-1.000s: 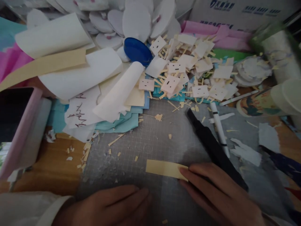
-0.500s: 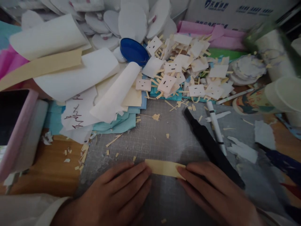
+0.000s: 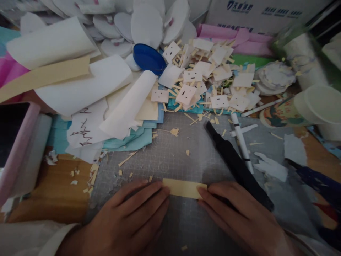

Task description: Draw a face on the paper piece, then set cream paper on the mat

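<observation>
A short yellow paper strip (image 3: 183, 188) stretches between my two hands, just above or on the grey cutting mat (image 3: 170, 156). The fingertips of my left hand (image 3: 133, 213) are closed on its left end. At the other end, my right hand (image 3: 237, 209) pinches the strip between thumb and fingers. To the right of the strip lies a black cutter-like tool (image 3: 237, 163), slanting toward my right hand. Beside that tool is a white marker (image 3: 242, 144). Small yellow paper scraps (image 3: 188, 153) are scattered over the mat.
Behind the mat are piled white paper squares with drawn faces (image 3: 192, 75), a blue lid (image 3: 149, 59) and rolled white paper (image 3: 130, 103). A paper cup (image 3: 277, 112) lies at the right. A pink-edged device (image 3: 23, 138) stands at the left, with white discs (image 3: 147, 25) at the back.
The strip's right end now lies flatter and straighter between my hands. Both hands keep their hold. The whole view has shifted slightly.
</observation>
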